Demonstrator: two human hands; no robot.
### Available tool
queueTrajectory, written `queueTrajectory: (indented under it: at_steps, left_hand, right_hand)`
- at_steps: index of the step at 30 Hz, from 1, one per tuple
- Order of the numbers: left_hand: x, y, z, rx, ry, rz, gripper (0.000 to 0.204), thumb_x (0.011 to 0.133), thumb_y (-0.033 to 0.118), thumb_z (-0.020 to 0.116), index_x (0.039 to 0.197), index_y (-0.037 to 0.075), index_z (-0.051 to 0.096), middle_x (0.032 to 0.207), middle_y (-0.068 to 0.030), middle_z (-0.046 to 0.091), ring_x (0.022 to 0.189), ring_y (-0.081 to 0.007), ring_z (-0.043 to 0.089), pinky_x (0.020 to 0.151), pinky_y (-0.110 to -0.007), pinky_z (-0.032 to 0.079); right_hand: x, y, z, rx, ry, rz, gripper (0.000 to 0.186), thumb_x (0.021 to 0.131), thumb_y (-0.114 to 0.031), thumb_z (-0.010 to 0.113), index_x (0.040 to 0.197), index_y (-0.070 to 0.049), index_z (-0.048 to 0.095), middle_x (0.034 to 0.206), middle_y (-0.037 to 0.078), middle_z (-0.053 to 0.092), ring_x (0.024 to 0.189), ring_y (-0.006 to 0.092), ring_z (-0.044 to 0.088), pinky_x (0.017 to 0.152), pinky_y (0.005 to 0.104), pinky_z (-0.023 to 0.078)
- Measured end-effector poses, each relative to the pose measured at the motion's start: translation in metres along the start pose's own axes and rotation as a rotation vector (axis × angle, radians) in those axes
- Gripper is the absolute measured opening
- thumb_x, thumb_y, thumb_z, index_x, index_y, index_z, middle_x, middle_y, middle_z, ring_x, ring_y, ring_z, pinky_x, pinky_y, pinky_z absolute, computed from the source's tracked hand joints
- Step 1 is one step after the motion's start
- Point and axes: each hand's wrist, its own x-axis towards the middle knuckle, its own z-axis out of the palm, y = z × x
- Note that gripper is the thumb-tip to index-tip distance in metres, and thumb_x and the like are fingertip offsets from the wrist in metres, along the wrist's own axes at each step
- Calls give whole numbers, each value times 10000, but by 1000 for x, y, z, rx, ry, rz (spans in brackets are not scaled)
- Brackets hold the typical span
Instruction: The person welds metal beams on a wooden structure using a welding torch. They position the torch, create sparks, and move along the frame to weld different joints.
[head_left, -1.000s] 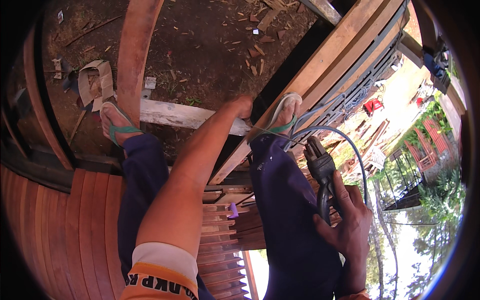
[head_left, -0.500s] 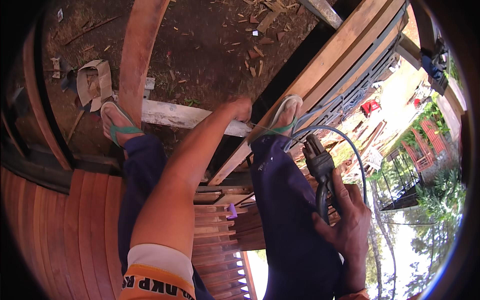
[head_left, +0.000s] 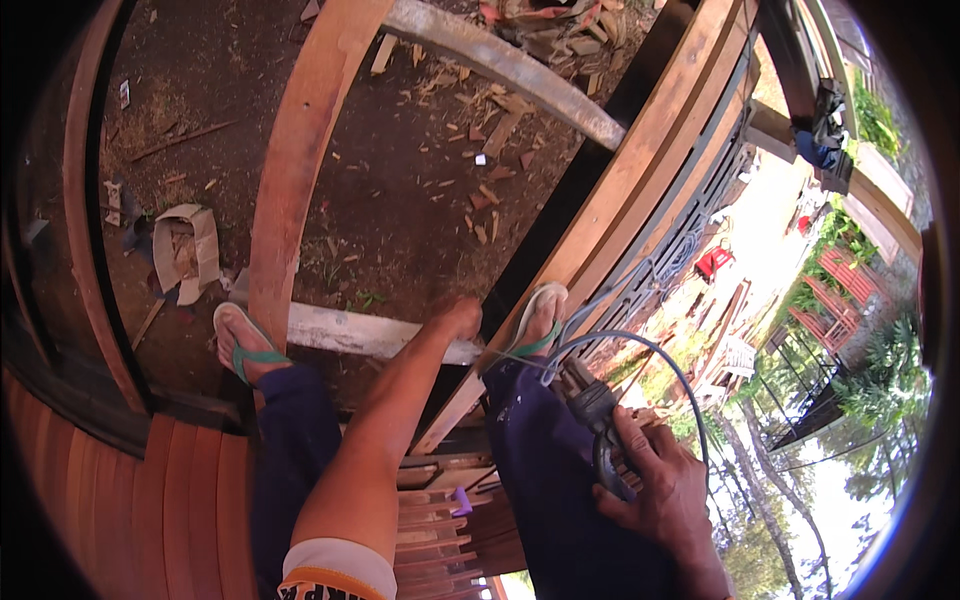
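My left hand [head_left: 455, 318], fingers curled, is low beside a whitish beam [head_left: 350, 330], near my right foot [head_left: 540, 322] in a green-strapped sandal. A thin wire or rod [head_left: 510, 362] runs from near its fingers toward the tool; its exact grip is hard to see. My right hand [head_left: 665, 480] grips a black clamp-like tool [head_left: 600, 415] over my dark trouser leg. A grey cable [head_left: 676, 370] arches around that hand. My left foot [head_left: 242, 338] rests by an upright wooden beam [head_left: 290, 150].
Long timber rails [head_left: 633, 150] run diagonally at right, beside coiled cable [head_left: 685, 245]. Below are dirt with wood scraps [head_left: 485, 200] and cardboard [head_left: 180, 250]. Reddish planks [head_left: 190, 500] lie lower left, a red object [head_left: 714, 263] and slatted red furniture [head_left: 835, 295] farther right.
The view has shifted, so the surroundings sit lower in the picture and more ground shows at the top. My hands and the tool appear lower and slightly further left.
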Motion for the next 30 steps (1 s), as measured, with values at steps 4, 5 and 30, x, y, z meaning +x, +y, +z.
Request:
queueTrajectory:
  at_steps: [4,5,30]
  left_hand:
    - [9,-6,15,-20,-22,106,272,881,204,702,1092,80,820,1225,-201,762,1193,-403,716,1020,-497,577]
    - [15,-8,22,-27,-24,131,259,878,195,706,1076,74,819,1217,-206,762,1190,-408,715,1020,-499,576]
    - [42,-33,40,-113,15,301,190,843,86,729,1009,41,808,1134,-236,761,1099,-412,734,934,-480,595]
  right_hand:
    - [-5,3,-1,-19,6,17,997,679,-375,921,1581,-222,523,1221,200,642,1071,396,718,825,506,612]
    - [-9,4,0,-18,48,18,999,682,-391,908,1584,-203,521,1204,183,645,1034,379,723,813,499,612]
    - [17,-15,-17,-55,46,-37,986,653,-202,858,1582,-128,538,1061,140,692,861,328,766,761,452,624]
